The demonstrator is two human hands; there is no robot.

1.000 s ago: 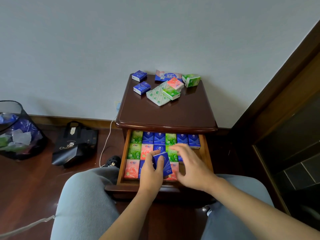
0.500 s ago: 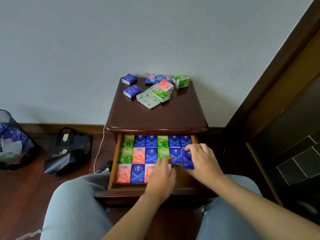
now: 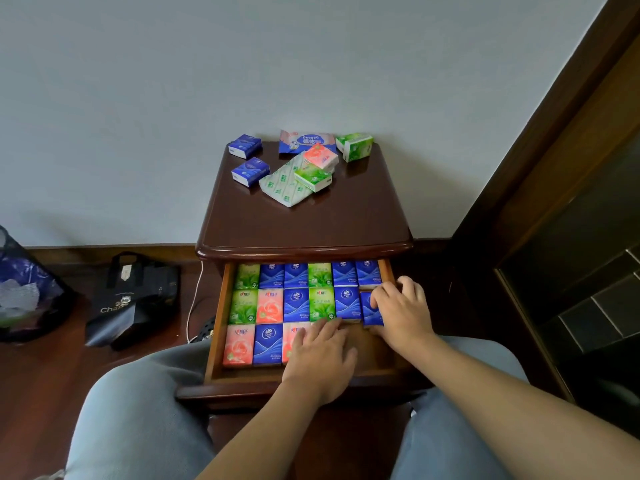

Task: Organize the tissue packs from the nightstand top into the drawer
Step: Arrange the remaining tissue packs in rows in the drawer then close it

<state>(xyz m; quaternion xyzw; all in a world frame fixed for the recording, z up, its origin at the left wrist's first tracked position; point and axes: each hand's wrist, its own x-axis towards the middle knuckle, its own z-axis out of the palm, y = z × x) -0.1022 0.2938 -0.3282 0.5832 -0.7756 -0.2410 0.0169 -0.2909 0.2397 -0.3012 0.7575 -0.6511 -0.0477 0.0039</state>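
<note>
Dark wood nightstand (image 3: pixel 304 223), drawer (image 3: pixel 216 327) nearly full of packs in rows. Loose packs (image 3: pixel 313 176) wait up top. Left hand (image 3: pixel 320 355) flat on front row. Right hand (image 3: pixel 401 313) grips blue pack (image 3: pixel 370 311); forcing it could buckle neighbours.

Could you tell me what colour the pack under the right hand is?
Blue pack, head view.

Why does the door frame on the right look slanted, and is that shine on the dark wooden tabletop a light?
Head view: the wide-angle lens tilts and bends lines near the edges, so the dark brown door frame leans. The glossy dark wooden nightstand top mirrors the pale wall and the packs as soft glare. Lighting is even, shadows faint; both hands look slightly soft.
</note>
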